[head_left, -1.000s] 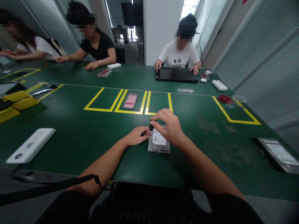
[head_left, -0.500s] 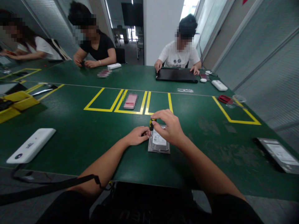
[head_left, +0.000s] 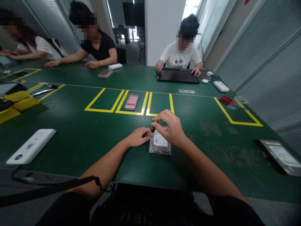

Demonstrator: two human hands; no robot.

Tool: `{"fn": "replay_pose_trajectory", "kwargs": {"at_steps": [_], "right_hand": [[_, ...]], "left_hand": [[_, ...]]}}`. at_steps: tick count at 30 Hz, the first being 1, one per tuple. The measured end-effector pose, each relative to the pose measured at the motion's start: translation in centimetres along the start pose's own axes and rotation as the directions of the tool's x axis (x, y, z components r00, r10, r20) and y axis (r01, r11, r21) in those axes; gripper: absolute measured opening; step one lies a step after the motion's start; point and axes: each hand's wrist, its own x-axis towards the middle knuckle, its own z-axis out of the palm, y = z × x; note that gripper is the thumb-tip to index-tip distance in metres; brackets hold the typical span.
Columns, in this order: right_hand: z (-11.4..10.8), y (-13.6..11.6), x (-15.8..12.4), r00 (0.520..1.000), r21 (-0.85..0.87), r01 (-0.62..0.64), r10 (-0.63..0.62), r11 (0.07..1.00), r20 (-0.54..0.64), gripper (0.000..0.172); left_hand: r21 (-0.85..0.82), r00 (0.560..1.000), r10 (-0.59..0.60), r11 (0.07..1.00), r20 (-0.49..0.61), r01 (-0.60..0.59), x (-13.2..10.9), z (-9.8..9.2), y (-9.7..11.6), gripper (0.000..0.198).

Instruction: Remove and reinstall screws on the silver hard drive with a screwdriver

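A silver hard drive with a white label lies flat on the green table in front of me. Over its upper left corner, my right hand pinches the short yellow-and-black handle of a screwdriver between thumb and fingers. The handle stands roughly upright; its tip is hidden. My left hand rests at the drive's left edge, fingers curled together close below the screwdriver. What those fingers grip, if anything, cannot be made out.
A second hard drive lies at the right. A white power bank with a black cable is at the left, near yellow bins. Yellow tape marks the table. Across it, a person handles a black panel; two others sit left.
My hands and the hard drive stay in place, and the screwdriver handle looks slightly turned. Across the table, the person in black has stretched an arm out to the left.
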Motion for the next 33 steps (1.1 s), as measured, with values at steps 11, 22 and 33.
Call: {"fn": "replay_pose_trajectory", "kwargs": {"at_steps": [11,22,33], "right_hand": [[-0.19,-0.27,0.19,1.000,-0.015,0.017,-0.017,1.000,0.008,0.009],[-0.16,-0.09,0.04,1.000,0.024,-0.018,0.018,1.000,0.007,0.012],[-0.16,-0.25,0.14,1.000,-0.030,-0.009,0.009,1.000,-0.004,0.009]], "left_hand": [[0.006,1.000,-0.004,1.000,-0.008,0.005,0.01,0.01,-0.10,0.010],[0.007,1.000,-0.003,1.000,-0.008,0.003,0.02,0.17,-0.33,0.009],[-0.003,1.000,-0.008,1.000,0.001,0.008,0.00,-0.04,0.00,0.008]]}}
